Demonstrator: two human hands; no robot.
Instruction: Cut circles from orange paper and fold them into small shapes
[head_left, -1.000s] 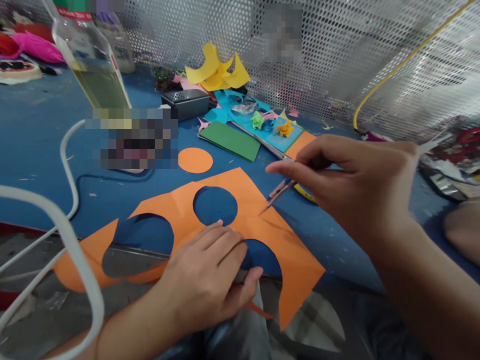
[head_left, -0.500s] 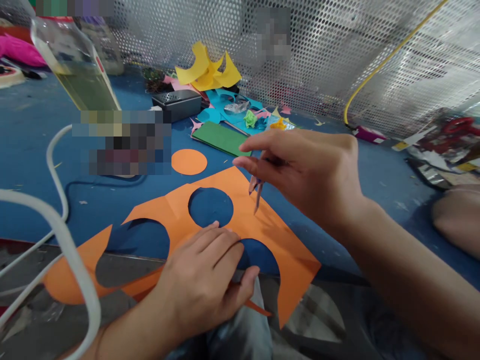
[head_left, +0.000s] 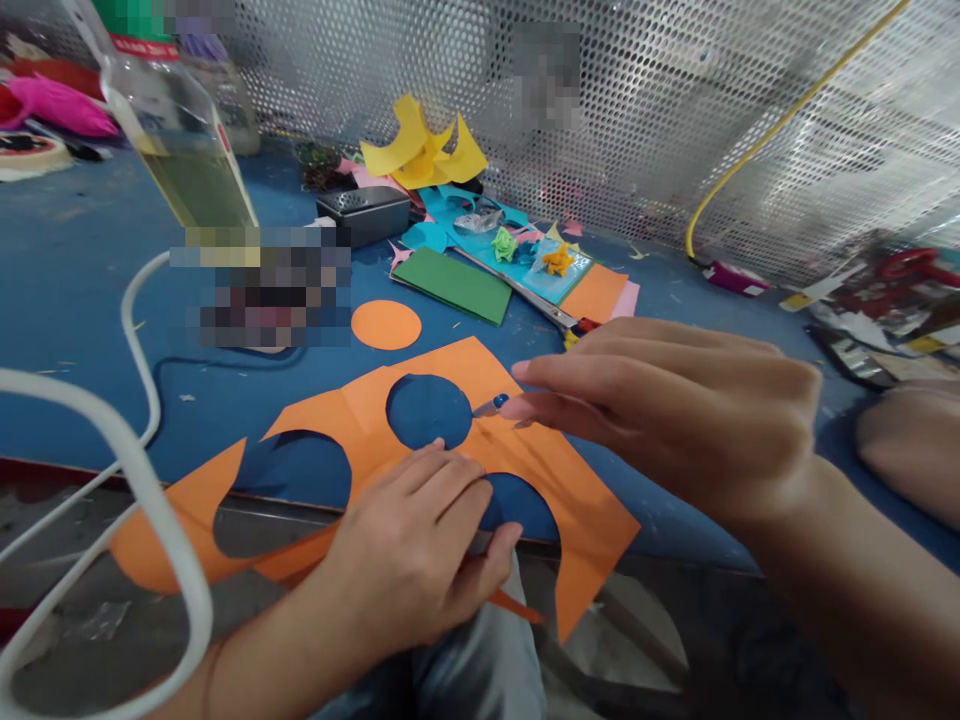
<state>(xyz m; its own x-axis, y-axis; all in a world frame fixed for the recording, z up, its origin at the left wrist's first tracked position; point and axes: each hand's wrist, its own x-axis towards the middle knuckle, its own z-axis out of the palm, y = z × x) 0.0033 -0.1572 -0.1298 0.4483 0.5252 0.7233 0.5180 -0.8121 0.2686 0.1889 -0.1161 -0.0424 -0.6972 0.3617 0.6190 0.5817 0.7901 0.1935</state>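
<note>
Your left hand (head_left: pixel 420 545), fingers spread, is pressing the orange paper (head_left: pixel 555 480) flat; your right hand (head_left: pixel 675 420) is pinching, seemingly, a compass (head_left: pixel 491 405).

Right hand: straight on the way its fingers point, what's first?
Probably the orange sheet at the rim of the round cutout: the right hand, pinching a tool, points left, low over it. Height unclear.

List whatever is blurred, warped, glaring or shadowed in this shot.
Head view: the light is even and soft; the right hand, pinching a small tool, casts a faint shadow on the orange sheet; glare whitens the mesh wall at upper right; the wide-angle lens bows the white cable and leans the bottle; mosaic blocks hide a patch of the table.
</note>
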